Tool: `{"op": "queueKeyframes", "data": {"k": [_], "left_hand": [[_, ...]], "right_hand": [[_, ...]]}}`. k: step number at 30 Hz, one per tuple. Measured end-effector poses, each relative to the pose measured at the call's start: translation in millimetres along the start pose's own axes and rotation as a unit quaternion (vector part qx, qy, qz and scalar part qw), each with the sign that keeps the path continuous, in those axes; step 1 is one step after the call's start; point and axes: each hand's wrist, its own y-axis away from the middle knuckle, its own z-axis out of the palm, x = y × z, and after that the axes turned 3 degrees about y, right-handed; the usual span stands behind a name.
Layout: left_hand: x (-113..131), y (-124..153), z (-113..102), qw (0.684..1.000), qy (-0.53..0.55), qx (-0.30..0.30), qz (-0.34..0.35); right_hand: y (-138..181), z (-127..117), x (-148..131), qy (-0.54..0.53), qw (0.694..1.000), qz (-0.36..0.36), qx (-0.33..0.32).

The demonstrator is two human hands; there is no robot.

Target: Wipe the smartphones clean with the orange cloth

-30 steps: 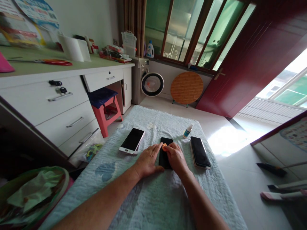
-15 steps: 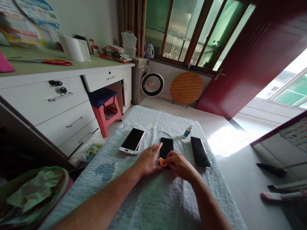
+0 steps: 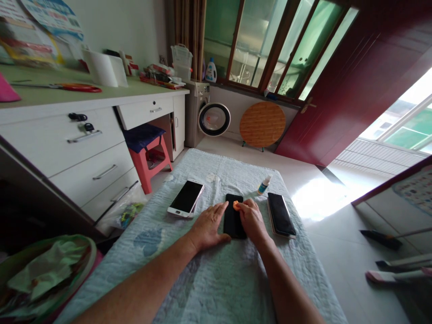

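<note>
- With right hand, pinching orange cloth against black phone, near top.
- With left hand, loosely spread, touching that phone's left edge.

Lt-blue cloth carries wht phone, blk phones, btl.

Small cloth: orange
Middle phone: black
Left phone: black screen, white frame
Right phone: black screen, pale edge
Bottle: white top, blue label
Table cover: pale blue-green, darker blue motif near left
Far door: dark red
</note>
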Motion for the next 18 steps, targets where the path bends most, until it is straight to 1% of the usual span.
{"op": "queueKeyframes", "data": {"k": [4,7,14,18], "left_hand": [[1.0,-0.4,-1.1,1.000,0.002,-0.004,0.003],[2.1,-0.2,-3.0,1.000,0.004,-0.006,0.006],[3.3,-0.5,-3.8,1.000,-0.008,-0.016,-0.005],[2.0,-0.4,-2.6,1.000,-0.008,-0.015,-0.006]], "right_hand": [[2.2,1.6,-10.3,-0.023,0.998,-0.055,-0.028],[7.4,-1.6,-15.4,-0.035,0.995,-0.083,-0.047],[21.2,-21.8,-13.3,-0.086,0.980,-0.120,-0.131],[24.1,-32.6,-7.5,-0.102,0.974,-0.112,-0.166]]}}
